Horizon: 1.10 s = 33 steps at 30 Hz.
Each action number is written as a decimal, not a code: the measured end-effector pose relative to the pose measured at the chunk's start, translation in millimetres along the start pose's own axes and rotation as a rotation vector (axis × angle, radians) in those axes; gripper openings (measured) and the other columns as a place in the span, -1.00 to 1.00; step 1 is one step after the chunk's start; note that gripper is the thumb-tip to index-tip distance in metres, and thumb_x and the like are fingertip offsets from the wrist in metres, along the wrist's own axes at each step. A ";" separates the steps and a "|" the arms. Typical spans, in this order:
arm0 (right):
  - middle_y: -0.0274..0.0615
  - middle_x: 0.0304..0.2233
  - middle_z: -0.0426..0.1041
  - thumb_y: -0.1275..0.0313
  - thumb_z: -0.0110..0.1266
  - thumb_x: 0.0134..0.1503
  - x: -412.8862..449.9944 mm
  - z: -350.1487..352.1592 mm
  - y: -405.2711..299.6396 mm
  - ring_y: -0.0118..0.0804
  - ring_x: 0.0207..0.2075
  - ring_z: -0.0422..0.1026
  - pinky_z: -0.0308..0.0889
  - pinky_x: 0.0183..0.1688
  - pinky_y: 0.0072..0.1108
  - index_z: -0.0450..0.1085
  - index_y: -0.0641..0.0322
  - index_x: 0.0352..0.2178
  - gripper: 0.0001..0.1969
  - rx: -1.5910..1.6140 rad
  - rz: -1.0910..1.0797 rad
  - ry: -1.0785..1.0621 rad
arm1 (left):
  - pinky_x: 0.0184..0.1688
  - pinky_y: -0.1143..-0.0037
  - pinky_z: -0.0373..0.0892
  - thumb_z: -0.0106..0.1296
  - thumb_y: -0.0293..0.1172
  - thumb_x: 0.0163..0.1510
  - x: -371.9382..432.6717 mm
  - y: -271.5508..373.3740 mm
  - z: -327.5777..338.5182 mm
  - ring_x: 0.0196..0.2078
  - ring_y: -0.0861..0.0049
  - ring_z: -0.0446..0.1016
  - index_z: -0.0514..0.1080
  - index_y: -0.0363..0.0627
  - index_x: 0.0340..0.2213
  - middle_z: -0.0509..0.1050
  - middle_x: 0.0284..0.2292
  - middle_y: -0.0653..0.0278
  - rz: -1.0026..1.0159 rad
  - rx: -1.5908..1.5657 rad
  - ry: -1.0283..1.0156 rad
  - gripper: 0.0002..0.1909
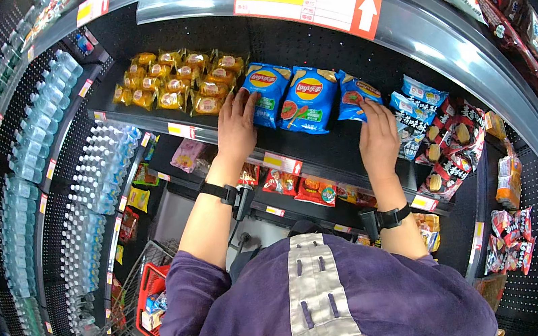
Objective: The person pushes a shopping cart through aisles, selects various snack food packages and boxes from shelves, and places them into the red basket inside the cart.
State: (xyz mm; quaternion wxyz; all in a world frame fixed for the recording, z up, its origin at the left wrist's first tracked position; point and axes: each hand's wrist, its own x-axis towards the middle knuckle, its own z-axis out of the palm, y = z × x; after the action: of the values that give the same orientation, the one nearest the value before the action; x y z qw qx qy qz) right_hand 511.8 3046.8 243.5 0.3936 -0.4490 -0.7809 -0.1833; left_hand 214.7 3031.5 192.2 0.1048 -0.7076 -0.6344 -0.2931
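Three blue bags of Lay's chips stand in a row on a black shelf [347,142]. My left hand [236,124] touches the lower left side of the left chip bag [265,82]; whether it grips the bag is unclear. Untouched between my hands is the middle chip bag [310,99], facing me. The right chip bag [356,95] leans at an angle, and the fingers of my right hand [378,128] are closed over its lower right corner, hiding part of it.
Yellow-wrapped small cakes [176,81] sit left of the chips. Black-and-red snack bags [455,148] stand to the right. A shelf edge with a large price tag [308,2] arches overhead. Bottled water [46,121] lines the left shelves. A cart with a red basket [150,290] stands lower left.
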 end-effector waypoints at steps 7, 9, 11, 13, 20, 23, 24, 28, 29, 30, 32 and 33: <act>-0.09 0.15 0.17 0.49 0.13 -0.01 -18.7 26.1 -27.2 0.05 0.18 0.14 0.22 0.11 -0.26 0.21 0.04 0.12 -0.39 0.109 0.073 -0.314 | 0.12 0.28 0.21 0.09 -0.58 -0.18 4.9 3.7 8.4 0.07 0.19 0.29 0.32 0.06 0.03 0.38 -0.02 0.20 -0.016 -0.034 0.017 -0.35; -0.05 0.20 0.08 0.38 0.22 -0.06 -21.6 25.6 -33.3 0.09 0.23 0.03 0.25 0.09 -0.18 0.13 0.00 0.17 -0.28 0.130 0.096 -0.444 | 0.09 0.30 0.25 0.09 -0.59 -0.16 3.1 9.3 0.4 0.03 0.16 0.32 0.33 0.04 0.02 0.39 -0.04 0.18 -0.047 -0.122 0.022 -0.37; -0.09 0.19 0.09 0.38 0.25 -0.09 -20.2 26.1 -36.0 0.05 0.24 0.03 0.32 0.03 -0.22 0.13 -0.02 0.18 -0.24 0.106 0.096 -0.458 | 0.05 0.32 0.29 0.08 -0.59 -0.15 -1.3 17.9 -5.1 0.00 0.14 0.35 0.35 0.02 0.01 0.40 -0.06 0.16 -0.080 -0.210 0.025 -0.40; -0.12 0.15 0.14 0.39 0.26 -0.11 -18.2 27.0 -37.1 0.02 0.21 0.07 0.36 -0.02 -0.25 0.16 -0.01 0.15 -0.26 0.047 0.104 -0.464 | 0.00 0.32 0.33 0.07 -0.60 -0.12 -4.2 28.6 -6.9 -0.07 0.06 0.38 0.35 -0.04 0.01 0.40 -0.08 0.11 -0.241 -0.439 0.097 -0.43; -0.25 -0.06 0.31 0.46 0.28 -0.20 -16.6 36.7 -26.0 -0.11 0.05 0.25 0.46 -0.20 -0.36 0.35 0.06 -0.11 -0.48 -0.005 0.024 -0.390 | -0.03 0.34 0.36 -0.07 -0.30 0.20 -22.9 38.2 14.1 0.00 0.31 0.36 0.21 -0.01 0.07 0.34 -0.01 0.17 -0.796 -1.344 0.135 -0.59; -0.25 -0.08 0.32 0.49 0.29 -0.23 -13.6 32.3 -26.2 -0.09 0.05 0.25 0.46 -0.19 -0.36 0.36 0.09 -0.16 -0.50 0.023 0.012 -0.395 | 0.02 0.19 0.35 -0.10 -0.20 0.23 -24.3 40.3 8.1 0.02 0.31 0.34 0.02 0.11 0.14 0.25 0.06 0.23 -0.906 -1.853 0.064 -0.49; -0.24 -0.09 0.32 0.51 0.29 -0.24 -13.0 30.8 -26.8 -0.08 0.04 0.25 0.45 -0.17 -0.36 0.37 0.10 -0.18 -0.51 0.037 0.010 -0.374 | 0.04 0.17 0.34 -0.10 -0.21 0.23 -22.4 42.1 5.9 0.04 0.31 0.32 0.03 0.12 0.12 0.25 0.05 0.23 -0.946 -1.942 0.008 -0.51; -0.17 -0.11 0.31 0.58 0.25 -0.23 -18.9 21.7 -36.2 -0.01 0.00 0.25 0.32 0.00 -0.36 0.36 0.16 -0.19 -0.53 0.160 0.028 -0.354 | 0.05 0.16 0.31 -0.01 -0.21 0.17 -27.7 46.7 -1.1 0.06 0.34 0.29 0.09 0.14 0.03 0.25 0.02 0.26 -0.917 -1.991 -0.111 -0.55; -0.17 -0.11 0.31 0.58 0.25 -0.23 -18.7 19.3 -37.7 -0.01 0.00 0.25 0.32 0.00 -0.36 0.36 0.16 -0.19 -0.53 0.160 0.018 -0.354 | 0.04 0.17 0.31 0.02 -0.21 0.15 -29.0 47.7 -0.9 0.05 0.36 0.28 0.11 0.13 0.01 0.25 0.01 0.27 -0.880 -1.941 -0.148 -0.55; -0.16 -0.12 0.31 0.60 0.23 -0.23 -20.5 17.5 -39.6 -0.01 -0.01 0.25 0.29 0.01 -0.35 0.36 0.17 -0.19 -0.53 0.212 0.044 -0.335 | 0.05 0.15 0.30 0.04 -0.28 0.14 -31.4 48.4 -0.6 0.06 0.39 0.29 0.10 0.15 0.04 0.28 0.01 0.35 -0.876 -1.943 -0.157 -0.51; -0.13 -0.14 0.31 0.63 0.18 -0.23 -22.3 13.3 -43.9 0.01 -0.04 0.25 0.23 0.03 -0.32 0.35 0.18 -0.21 -0.56 0.310 0.098 -0.315 | 0.03 0.19 0.31 0.13 -0.31 0.07 -38.2 49.5 -0.5 0.04 0.42 0.30 0.11 0.11 0.03 0.28 0.00 0.31 -0.834 -1.921 -0.185 -0.45; -0.13 -0.14 0.31 0.63 0.18 -0.23 -23.4 11.0 -45.2 0.01 -0.04 0.25 0.23 0.03 -0.32 0.35 0.18 -0.21 -0.56 0.309 0.096 -0.320 | 0.01 0.22 0.31 0.18 -0.30 0.03 -39.4 52.8 -3.1 0.03 0.43 0.29 0.11 0.08 0.01 0.27 -0.01 0.29 -0.807 -1.915 -0.200 -0.42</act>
State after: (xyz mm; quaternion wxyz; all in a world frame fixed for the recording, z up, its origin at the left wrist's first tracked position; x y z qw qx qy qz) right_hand 475.4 3016.9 221.5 0.3369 -0.4435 -0.8300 0.0311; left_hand 263.5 2987.8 184.9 -0.6587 -0.2514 -0.3318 -0.6267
